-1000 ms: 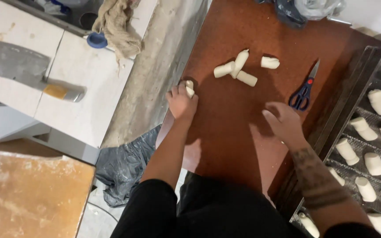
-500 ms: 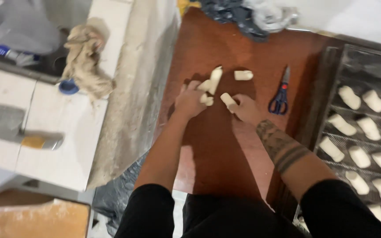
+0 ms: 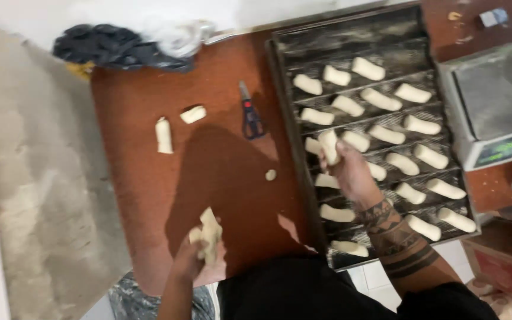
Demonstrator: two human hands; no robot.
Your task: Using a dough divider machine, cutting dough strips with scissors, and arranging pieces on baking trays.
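Right hand (image 3: pixel 351 172): a dough roll (image 3: pixel 329 146) is gripped over the baking tray (image 3: pixel 280 77).
Left hand (image 3: pixel 192 256): dough pieces (image 3: pixel 208 234) are clenched.
Risk: neighbouring rolls could be squashed by crowded placement.

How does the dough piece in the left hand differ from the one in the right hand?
The pale dough piece in the left hand is held low over the reddish-brown table; the pale dough piece in the right hand is held over the dark metal baking tray. The left one looks knobbly, the right one smooth. Both are pale, raw and elongated.
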